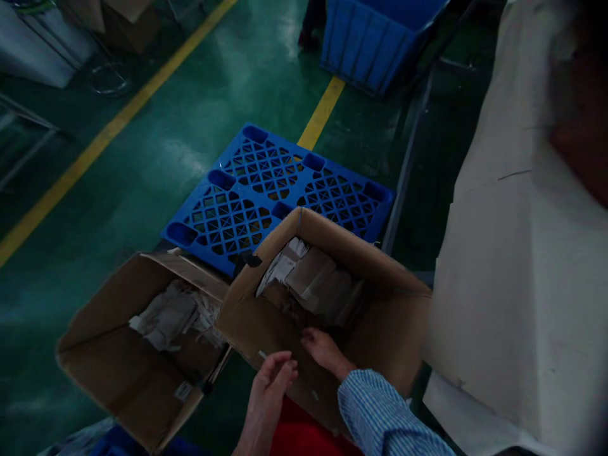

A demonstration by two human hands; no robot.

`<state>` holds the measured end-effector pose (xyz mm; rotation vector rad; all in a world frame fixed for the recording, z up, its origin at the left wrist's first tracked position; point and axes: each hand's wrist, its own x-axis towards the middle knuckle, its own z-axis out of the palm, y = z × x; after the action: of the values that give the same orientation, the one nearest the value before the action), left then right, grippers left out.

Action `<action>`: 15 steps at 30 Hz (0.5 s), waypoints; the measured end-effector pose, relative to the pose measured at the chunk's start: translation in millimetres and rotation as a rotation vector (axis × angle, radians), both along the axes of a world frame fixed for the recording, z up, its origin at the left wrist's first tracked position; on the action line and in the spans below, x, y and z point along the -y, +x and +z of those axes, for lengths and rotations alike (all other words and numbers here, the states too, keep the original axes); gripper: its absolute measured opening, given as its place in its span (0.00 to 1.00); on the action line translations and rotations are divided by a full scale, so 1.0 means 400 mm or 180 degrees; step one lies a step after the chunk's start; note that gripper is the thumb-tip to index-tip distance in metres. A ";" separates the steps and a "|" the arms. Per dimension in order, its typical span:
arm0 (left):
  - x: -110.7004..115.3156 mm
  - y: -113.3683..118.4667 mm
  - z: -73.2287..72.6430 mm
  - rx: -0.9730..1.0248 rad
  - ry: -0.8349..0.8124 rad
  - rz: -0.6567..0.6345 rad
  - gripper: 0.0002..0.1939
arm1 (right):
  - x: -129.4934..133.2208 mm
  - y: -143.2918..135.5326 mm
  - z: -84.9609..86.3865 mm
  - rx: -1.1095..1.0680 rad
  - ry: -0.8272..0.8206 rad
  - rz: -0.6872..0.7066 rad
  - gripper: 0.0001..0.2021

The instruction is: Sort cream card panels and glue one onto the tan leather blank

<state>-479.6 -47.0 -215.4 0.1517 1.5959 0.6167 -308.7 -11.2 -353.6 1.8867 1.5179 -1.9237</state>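
Observation:
An open cardboard box (389, 329) stands in front of me, with stacked brown bundles (316, 282) and white paper pieces (287, 259) inside. My right hand (325, 351), below a blue checked sleeve, reaches into this box near the bundles, its fingers curled together; whatever they hold is too small to make out. Over the near edge of the box is my left hand (273, 386), fingers bent, with a small pale piece by the fingertips. To the left, a second open box (114, 380) holds crumpled white and brown paper (171, 316).
A blue plastic pallet (280, 210) lies on the green floor behind the boxes. Farther back are a blue bin (365, 47) and a person's foot (308, 41). A pale covered surface (522, 266) rises at the right. Another cardboard box (128, 25) sits at upper left.

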 end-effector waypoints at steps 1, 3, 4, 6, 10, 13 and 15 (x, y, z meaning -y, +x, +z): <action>-0.003 0.009 -0.007 -0.0001 -0.0004 -0.0035 0.41 | -0.005 0.021 -0.032 0.0106 -0.0101 -0.0172 0.13; -0.014 0.026 -0.021 -0.0054 -0.0001 -0.0082 0.42 | -0.022 0.067 -0.090 0.0330 -0.0275 -0.0512 0.13; -0.023 0.033 -0.027 -0.0090 -0.0006 -0.0105 0.42 | -0.033 0.090 -0.116 0.0433 -0.0345 -0.0678 0.13; -0.050 0.044 -0.041 -0.0141 -0.0046 -0.0180 0.42 | -0.059 0.128 -0.162 0.0582 -0.0451 -0.0995 0.14; -0.150 0.061 -0.081 -0.0087 -0.0083 -0.0567 0.36 | -0.113 0.160 -0.246 0.0609 -0.0522 -0.1535 0.14; -0.270 0.070 -0.146 -0.0004 -0.0016 -0.1039 0.27 | -0.146 0.153 -0.314 0.0525 -0.0434 -0.1832 0.14; -0.356 0.073 -0.216 -0.0081 0.0016 -0.1363 0.19 | -0.163 0.145 -0.364 0.0482 -0.0314 -0.1990 0.14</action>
<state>-450.6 95.6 -301.8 0.4924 1.5238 0.2858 -250.5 54.1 -499.2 2.6018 0.8259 -1.9341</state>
